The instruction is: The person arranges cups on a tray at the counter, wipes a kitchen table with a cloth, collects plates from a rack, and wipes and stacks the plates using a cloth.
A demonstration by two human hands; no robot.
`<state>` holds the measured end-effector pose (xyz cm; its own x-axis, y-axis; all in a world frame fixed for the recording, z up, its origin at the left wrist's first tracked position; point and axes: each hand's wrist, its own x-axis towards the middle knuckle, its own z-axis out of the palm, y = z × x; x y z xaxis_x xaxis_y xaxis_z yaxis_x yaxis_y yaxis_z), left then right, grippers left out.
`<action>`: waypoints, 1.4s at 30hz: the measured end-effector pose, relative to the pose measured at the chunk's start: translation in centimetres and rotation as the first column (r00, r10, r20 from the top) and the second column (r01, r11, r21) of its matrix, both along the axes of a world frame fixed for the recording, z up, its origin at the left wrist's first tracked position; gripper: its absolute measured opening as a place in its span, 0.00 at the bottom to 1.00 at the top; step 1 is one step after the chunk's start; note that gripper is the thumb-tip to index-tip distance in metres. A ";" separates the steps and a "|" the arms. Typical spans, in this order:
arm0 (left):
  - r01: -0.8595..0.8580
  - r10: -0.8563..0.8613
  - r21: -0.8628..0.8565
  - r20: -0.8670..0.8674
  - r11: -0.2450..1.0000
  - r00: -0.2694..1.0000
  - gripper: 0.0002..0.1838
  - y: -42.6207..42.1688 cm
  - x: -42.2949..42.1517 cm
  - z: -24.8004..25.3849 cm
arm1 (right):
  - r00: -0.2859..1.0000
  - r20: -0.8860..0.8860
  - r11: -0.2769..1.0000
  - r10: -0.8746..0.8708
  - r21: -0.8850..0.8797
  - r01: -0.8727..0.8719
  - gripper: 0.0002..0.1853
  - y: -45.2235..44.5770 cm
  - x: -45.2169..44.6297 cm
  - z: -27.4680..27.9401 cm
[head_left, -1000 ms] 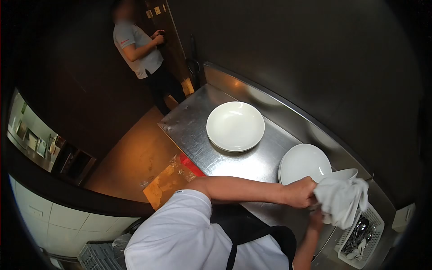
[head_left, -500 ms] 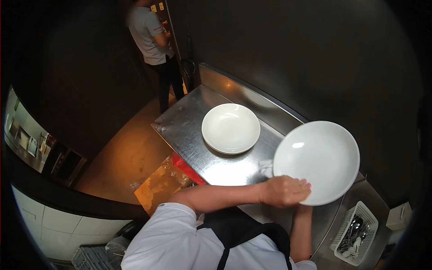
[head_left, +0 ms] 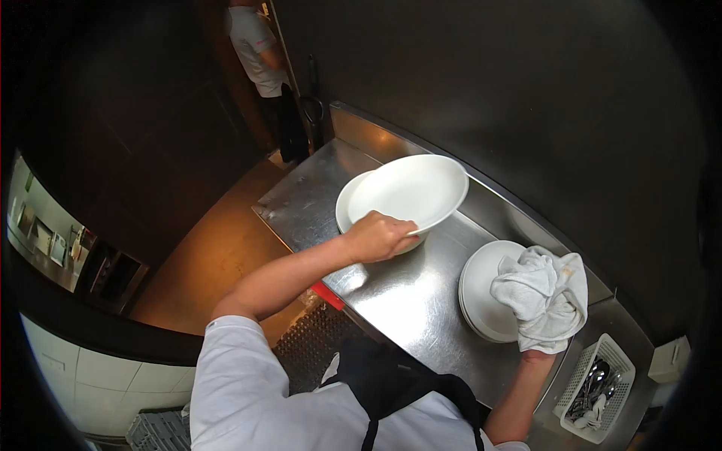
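Note:
My left hand (head_left: 380, 237) grips the near rim of a shallow white plate (head_left: 414, 188), which is tilted. Under it on the steel table, another white plate (head_left: 345, 197) shows at the left edge; whether the two touch, I cannot tell. A crumpled white cloth (head_left: 545, 293) covers the fingers of my right hand (head_left: 536, 358), which holds it. That cloth lies over the right side of a stack of white plates (head_left: 481, 289).
The steel table (head_left: 391, 289) has a raised back edge against a dark wall. At the right is a white basket (head_left: 602, 353) of cutlery (head_left: 594, 391). Beyond the table's far end stands a person (head_left: 259, 52) by a doorway. A red object (head_left: 328, 295) shows below the front edge.
My left hand has carried the plate leftward from my right side to above the other plate. The cloth and the right-hand stack, mostly hidden before, now show. The person has turned away.

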<state>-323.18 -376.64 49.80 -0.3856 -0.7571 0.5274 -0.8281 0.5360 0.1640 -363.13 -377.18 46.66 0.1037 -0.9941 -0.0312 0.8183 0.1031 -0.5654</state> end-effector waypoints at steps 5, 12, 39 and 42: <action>-0.039 0.028 0.121 0.094 0.992 0.995 0.11 0.2 2.7 -3.5 | 0.999 -0.011 0.998 -0.051 0.046 0.052 0.30 0.3 -0.8 -0.4; -0.068 0.024 0.214 0.199 0.974 0.980 0.10 -0.4 4.5 -7.0 | 0.996 -0.009 0.994 -0.087 0.066 0.087 0.30 0.6 -1.1 -1.2; 0.455 -0.441 0.201 -0.112 0.868 0.891 0.27 0.6 -13.0 -10.1 | 0.991 -0.075 0.966 -0.112 0.225 0.126 0.31 1.8 -2.2 -1.6; 0.425 -0.426 0.234 -0.047 0.874 0.903 0.26 1.5 -18.1 -10.5 | 0.992 -0.071 0.974 -0.101 0.197 0.113 0.31 2.1 -1.9 -1.0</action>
